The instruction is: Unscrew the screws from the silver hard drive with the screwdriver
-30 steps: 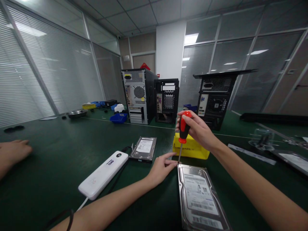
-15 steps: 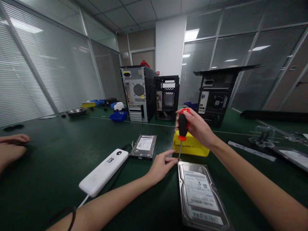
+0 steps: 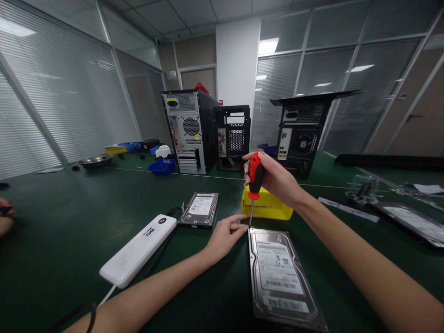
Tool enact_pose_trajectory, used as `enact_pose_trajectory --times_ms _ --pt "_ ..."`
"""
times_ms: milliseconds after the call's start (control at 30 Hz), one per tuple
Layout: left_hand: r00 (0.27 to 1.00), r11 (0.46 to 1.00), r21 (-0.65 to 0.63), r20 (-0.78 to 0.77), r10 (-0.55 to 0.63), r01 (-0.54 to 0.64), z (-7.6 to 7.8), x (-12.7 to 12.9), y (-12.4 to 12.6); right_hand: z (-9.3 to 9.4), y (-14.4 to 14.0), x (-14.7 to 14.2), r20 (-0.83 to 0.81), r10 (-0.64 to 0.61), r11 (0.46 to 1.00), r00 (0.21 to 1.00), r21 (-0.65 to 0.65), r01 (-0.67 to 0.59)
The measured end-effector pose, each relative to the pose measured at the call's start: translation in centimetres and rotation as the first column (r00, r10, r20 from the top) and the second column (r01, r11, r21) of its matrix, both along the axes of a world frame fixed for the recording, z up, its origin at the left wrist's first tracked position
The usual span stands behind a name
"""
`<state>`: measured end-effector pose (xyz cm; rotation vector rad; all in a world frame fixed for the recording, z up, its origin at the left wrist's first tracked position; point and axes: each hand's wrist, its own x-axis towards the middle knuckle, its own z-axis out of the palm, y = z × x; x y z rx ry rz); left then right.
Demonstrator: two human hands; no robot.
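Note:
My right hand [image 3: 275,178] is wrapped round the handle of a red and black screwdriver [image 3: 255,175]. The screwdriver stands nearly upright, its tip down at the far left corner of a hard drive [image 3: 280,273] lying label up on the green table. Beside that tip, the fingertips of my left hand [image 3: 225,236] are pinched together; whatever they may hold is too small to make out. Just behind the tip sits a yellow bin [image 3: 268,206] with dark writing, partly covered by my right hand. A second hard drive [image 3: 200,209] lies to the left of my left hand.
A white power bank [image 3: 138,249] with a cable lies left of my left forearm. Computer cases [image 3: 189,132] stand at the back, another case [image 3: 300,134] to their right. A blue bin [image 3: 162,166] is at back left. Another person's hand [image 3: 6,208] shows at the left edge.
The whole view has shifted so that things sit further left. Both hands and the screwdriver keep their places at the drive's corner. The other person's hand shows less at the left edge.

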<state>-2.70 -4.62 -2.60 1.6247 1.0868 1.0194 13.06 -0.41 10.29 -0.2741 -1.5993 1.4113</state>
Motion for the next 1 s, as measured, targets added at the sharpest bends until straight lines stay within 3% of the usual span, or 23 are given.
enact_pose_trajectory --times_ms 200,500,767,1000 --pt "1.000 1.000 -0.017 0.015 -0.009 0.009 -0.48 -0.08 0.36 -0.11 0.06 -0.11 -0.027 -0.077 0.994 0.997 0.071 0.079" --pt "1.000 1.000 -0.018 0.022 -0.022 0.022 -0.21 0.09 0.17 0.28 -0.20 -0.02 0.002 0.047 0.999 0.999 0.019 -0.047" --pt "1.000 0.999 -0.043 0.023 -0.019 0.020 0.00 0.11 0.16 -0.18 0.37 -0.21 -0.080 -0.082 0.993 0.993 0.073 0.088" --pt "0.999 0.999 -0.032 0.041 0.001 0.000 -0.32 0.11 0.43 0.30 -0.04 0.22 -0.025 0.075 0.997 0.997 0.013 -0.075"
